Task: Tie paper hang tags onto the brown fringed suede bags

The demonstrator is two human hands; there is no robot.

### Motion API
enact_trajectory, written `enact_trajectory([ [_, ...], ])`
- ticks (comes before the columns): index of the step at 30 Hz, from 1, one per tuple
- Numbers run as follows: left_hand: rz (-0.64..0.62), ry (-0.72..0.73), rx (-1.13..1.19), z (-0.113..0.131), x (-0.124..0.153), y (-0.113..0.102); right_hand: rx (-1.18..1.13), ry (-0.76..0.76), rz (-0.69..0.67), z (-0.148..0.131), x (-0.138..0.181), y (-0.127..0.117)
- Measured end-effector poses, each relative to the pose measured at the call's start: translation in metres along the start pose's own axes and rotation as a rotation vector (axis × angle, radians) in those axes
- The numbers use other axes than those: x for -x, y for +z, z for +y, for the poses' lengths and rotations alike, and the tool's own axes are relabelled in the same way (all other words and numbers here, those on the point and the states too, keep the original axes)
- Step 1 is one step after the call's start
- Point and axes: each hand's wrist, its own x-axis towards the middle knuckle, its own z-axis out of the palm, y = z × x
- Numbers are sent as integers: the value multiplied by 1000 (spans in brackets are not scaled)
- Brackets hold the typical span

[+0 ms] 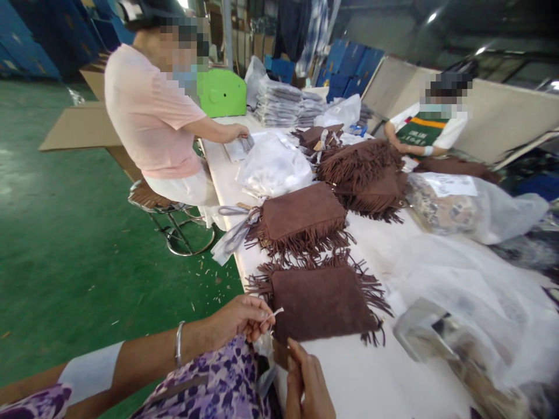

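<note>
My left hand [242, 319] is closed in a pinch on a thin white string [276, 314] whose end sticks out past the fingertips. Just below it, my right hand [309, 381] has thumb and fingers together at a small brown tag [280, 355]. Some clear plastic hangs beside the tag, partly hidden. Right behind both hands lies a brown fringed bag [323, 302], flat on the white table [349, 378] near its edge. Farther back is a second brown fringed bag [303, 212] with a grey strap [233, 230] at its left side.
More fringed bags [367, 174] are piled behind. White plastic bags [277, 166] and a wrapped patterned bundle [449, 201] lie around them. A person in pink [148, 110] sits at left, another in a green apron [425, 125] at far right. Stacked grey packets [279, 102] stand at the back.
</note>
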Motion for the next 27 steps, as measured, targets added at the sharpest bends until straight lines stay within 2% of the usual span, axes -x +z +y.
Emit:
enact_trajectory([
  [4,-117,-74,-141,11,4,1,9,83,-89,-13,-18,14],
  [10,-170,-105,-154,8,8,6,-23,153,-130,-22,-29,16],
  [14,-237,-118,-201,-4,6,6,-208,207,-346,-19,-37,12],
  [16,-175,-68,-327,-13,6,5,-372,232,-433,-17,-39,15],
  [19,-13,56,-580,-26,6,2,-582,284,-364,-12,-34,27],
  [21,49,106,-670,-30,6,0,-663,350,-291,-6,-28,36],
  [23,59,106,-611,-31,6,-3,-760,486,-259,3,-20,40],
  [25,22,85,-448,-27,8,-8,-873,632,-206,13,-11,40],
  [27,-21,79,-301,-18,12,-16,-886,700,-143,24,-1,35],
])
